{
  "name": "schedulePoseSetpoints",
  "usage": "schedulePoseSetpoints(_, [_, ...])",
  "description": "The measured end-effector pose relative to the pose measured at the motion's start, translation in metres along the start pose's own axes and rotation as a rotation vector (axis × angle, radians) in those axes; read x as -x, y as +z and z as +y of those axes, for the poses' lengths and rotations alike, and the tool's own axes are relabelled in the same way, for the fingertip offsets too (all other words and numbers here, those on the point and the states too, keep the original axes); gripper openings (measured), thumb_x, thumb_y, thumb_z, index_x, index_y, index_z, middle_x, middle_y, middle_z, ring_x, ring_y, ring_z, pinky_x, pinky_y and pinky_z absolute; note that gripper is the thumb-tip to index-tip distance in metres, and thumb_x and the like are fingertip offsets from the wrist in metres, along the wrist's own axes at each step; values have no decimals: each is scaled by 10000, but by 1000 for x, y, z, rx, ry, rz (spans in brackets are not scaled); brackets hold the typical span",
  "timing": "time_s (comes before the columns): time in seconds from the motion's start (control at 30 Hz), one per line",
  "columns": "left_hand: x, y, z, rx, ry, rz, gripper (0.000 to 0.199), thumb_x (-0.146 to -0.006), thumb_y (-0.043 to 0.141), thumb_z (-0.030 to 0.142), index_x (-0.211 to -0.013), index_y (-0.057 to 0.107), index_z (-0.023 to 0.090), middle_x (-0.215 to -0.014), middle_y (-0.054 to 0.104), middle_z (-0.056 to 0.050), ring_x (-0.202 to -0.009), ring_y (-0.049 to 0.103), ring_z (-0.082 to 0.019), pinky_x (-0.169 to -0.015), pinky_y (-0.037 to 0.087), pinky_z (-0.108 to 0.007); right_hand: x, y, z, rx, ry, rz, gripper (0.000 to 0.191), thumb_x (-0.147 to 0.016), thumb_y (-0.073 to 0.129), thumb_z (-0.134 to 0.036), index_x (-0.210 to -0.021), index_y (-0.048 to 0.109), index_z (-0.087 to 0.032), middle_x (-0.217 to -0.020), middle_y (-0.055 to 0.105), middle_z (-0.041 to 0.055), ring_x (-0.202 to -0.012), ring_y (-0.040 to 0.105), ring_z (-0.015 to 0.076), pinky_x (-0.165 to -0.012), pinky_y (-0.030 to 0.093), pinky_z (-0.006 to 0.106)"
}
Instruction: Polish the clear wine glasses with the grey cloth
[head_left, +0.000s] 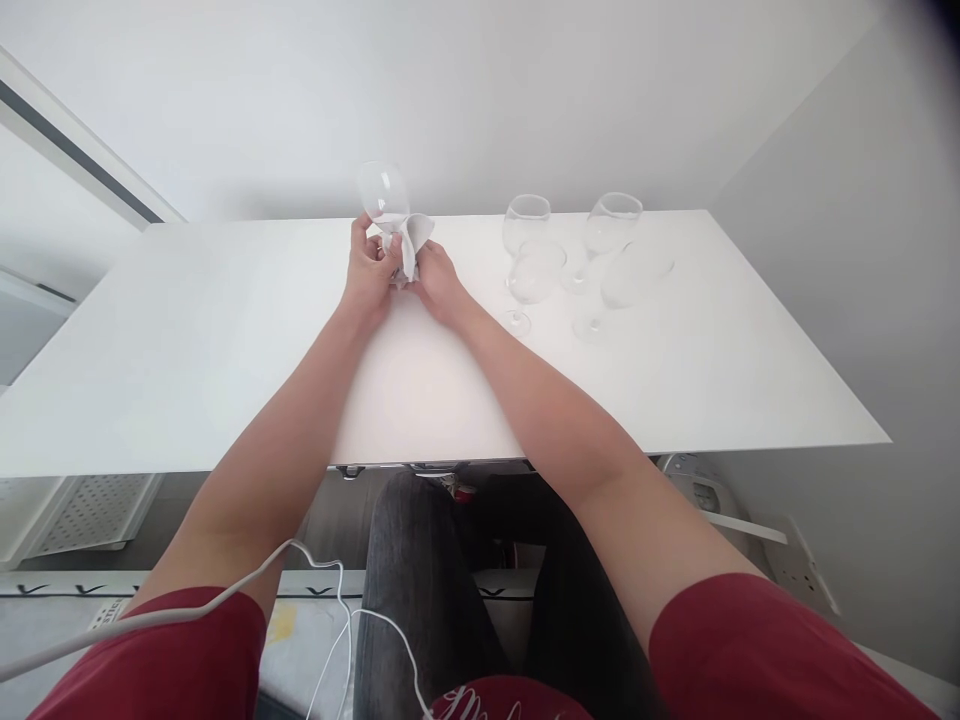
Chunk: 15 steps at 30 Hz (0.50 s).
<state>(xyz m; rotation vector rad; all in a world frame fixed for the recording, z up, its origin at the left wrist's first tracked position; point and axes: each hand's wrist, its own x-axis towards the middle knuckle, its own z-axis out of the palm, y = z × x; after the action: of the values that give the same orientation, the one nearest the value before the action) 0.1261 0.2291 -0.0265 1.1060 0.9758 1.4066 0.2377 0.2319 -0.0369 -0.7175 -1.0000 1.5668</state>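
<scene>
- White desk [225, 330] against a pale wall [465, 100], seen from the head view.
- Near the far edge, raised above the desk between both hands: one held glass [384, 190], bowl upward, with a white cloth [414, 243] bunched at its lower part.
- Left hand [367, 270] with fingers curled around the glass below the bowl, thumb against the cloth.
- Right hand [442, 280] with fingers closed on the cloth, tips mostly hidden behind it; cannot tell whether touching stem or foot.
- Off to the right, well apart from the held glass: four other glasses [527, 228] upright on the desk, grouped close together, out of either hand's grip.
- Judged by the cloth pressed against it, handling of the held glass under way, not finished.
- Release and setting down on the desk not yet done.
- Cannot tell which, if any, of the four already done with.
</scene>
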Motion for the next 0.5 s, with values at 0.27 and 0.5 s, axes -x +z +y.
schedulePoseSetpoints(0.27, [-2,-6,1,30,48,-71,563,-822,865,616,-1243,647,313,-1007,692,-24,-775,690,-172,-526,388,-253,-5,-2,2,-37,10,-156,626,-965,369,-796,-825,621,-240,-639,649,9,-981,688,205,-744,501,352])
schedulePoseSetpoints(0.5, [-14,-10,-5,98,114,8,423,-868,852,542,-1122,621,294,-1256,698,-32,-1067,699,-204,-679,500,-256,-1,-4,7,43,-139,-65,489,-798,813,-478,-1200,572,-340,-928,751,-53,-968,700,189,-780,576,332])
